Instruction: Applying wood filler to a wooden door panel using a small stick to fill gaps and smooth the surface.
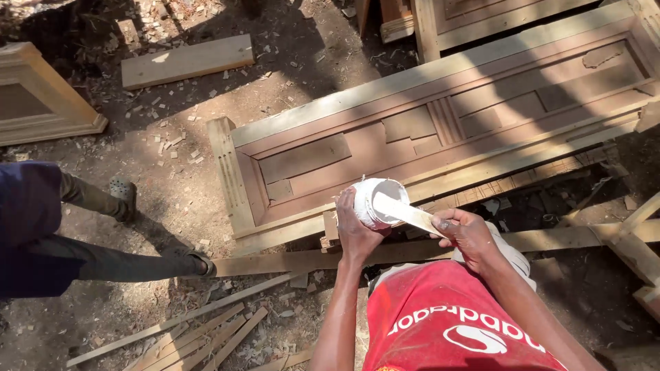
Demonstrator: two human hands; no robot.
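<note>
While both hands meet just in front of the door frame, the scene sorts out like this:

Landmark: a long carved wooden door frame point(440, 124) lies flat across low wooden rails, reddish inside its recessed panels, pale along its outer edges.

Left hand: the left hand point(356, 230) is clenched around a small white tub point(377, 201), tipped so its open mouth faces the person, right at the frame's near edge.

Right hand: the right hand point(467, 233) is gripping a flat pale wooden stick point(405, 213); the stick's far end lies across the tub's mouth, touching its rim.

Tub contents: whitish paste coats the inside; how full it is cannot be told.

Clothing: a red shirt point(447, 323) with white print fills the view below the hands.

Other person: to the left of the frame, well apart from it, a person's dark-trousered legs point(103, 257) stretch across the ground, one foot in a grey shoe point(124, 192).

Ground: bare dirt point(179, 178) littered with wood chips and shavings; thin wooden strips point(206, 330) lie near the frame's left end, toward the viewer.

Beyond the frame: a short plank point(187, 60) rests on the dirt on its far left side, and another pale moulded frame piece point(38, 96) sits at the left edge of view.
</note>
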